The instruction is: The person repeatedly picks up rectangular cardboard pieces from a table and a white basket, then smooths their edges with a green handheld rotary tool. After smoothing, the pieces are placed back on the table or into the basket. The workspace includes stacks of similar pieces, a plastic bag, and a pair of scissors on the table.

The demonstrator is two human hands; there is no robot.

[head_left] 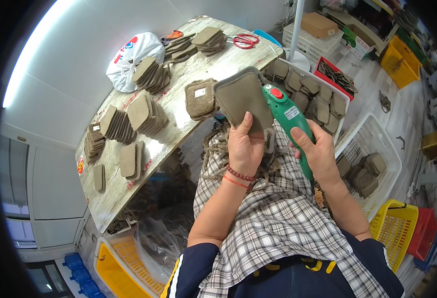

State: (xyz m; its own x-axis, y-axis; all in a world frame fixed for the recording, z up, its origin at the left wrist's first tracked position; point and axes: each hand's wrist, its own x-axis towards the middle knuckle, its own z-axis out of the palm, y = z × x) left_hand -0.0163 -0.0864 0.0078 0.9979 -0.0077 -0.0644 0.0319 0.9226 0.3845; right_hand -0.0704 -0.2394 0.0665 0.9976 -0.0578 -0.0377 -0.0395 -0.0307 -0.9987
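Observation:
In my left hand (pixel 246 148) is a flat olive-brown fabric pad (pixel 239 97) with rounded corners, the thumb lying on its face and the fingers behind it. My right hand (pixel 318 150) is wrapped round a green handheld electric tool (pixel 290 113) with a red button. The tool's head is at the pad's right edge; whether they touch I cannot tell. Just left of the held pad, a stack of brown pads (pixel 200 102) with a white label lies at the table's edge. A bundle of brown strips (pixel 217 154) rests on my checked apron (pixel 278 223).
Several pad stacks (pixel 146 114), a white plastic bag (pixel 134 59) and red-handled scissors (pixel 245 41) lie on the table (pixel 178 130). To the right are a white bin (pixel 345 94) of pads, a white basket (pixel 395 154) and a yellow basket (pixel 397 233). Another yellow basket (pixel 111 268) stands lower left.

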